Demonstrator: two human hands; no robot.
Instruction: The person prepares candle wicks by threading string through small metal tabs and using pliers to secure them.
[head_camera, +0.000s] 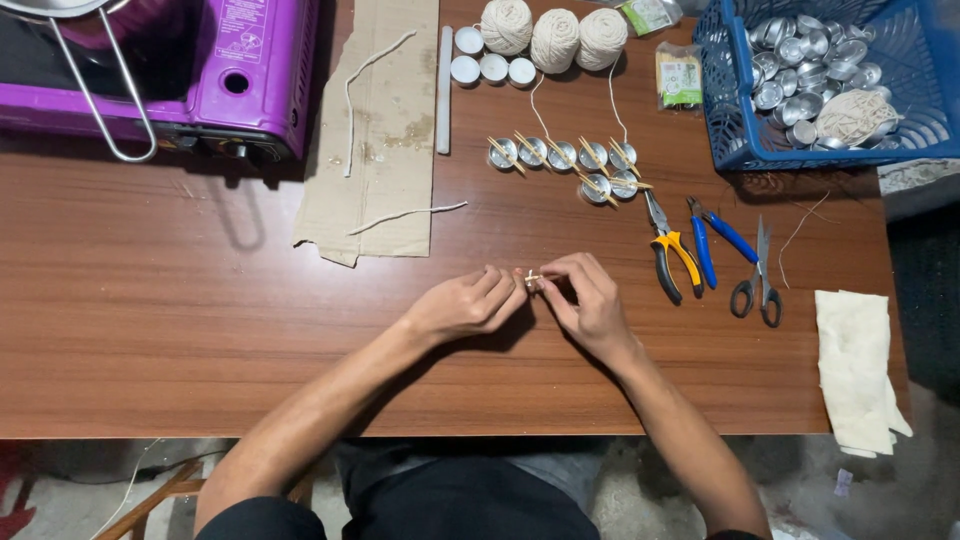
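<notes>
Forearms enter from the bottom edge and meet over the middle of the brown wooden table (150, 330). I note the left hand (462, 305) and right hand (590, 300) almost fingertip to fingertip. Between them sits a small wick piece (532, 281), pale, with what looks like a thin stick crossing it; detail is too small for more. Fingers of both hands are drawn together and pinched on it from either side, thumbs underneath. The piece is held just above the tabletop, centre of the view, nearer the front edge than the back.

Behind the hands: a row of small metal cups (565, 160), each with thin wooden sticks laid across the rim. Two lines of string run from them up to three balls of pale twine (553, 38) at the back edge. Left of the twine, three white tealights (490, 65) and a white rod (444, 90) lying lengthwise.

Right of the hands, well apart from them: yellow-handled pliers (668, 250), blue-handled cutters (712, 245), black-handled scissors (758, 285), side by side. A folded cream cloth (855, 365) hangs over the right table edge. Back right: a blue plastic basket (725, 100) holding many empty metal cups and a bundle of string.

Back left: a purple portable gas stove (250, 70) with a wire handle hanging over its front. Beside it a strip of cardboard (385, 130) carrying two loose lengths of white cord.
</notes>
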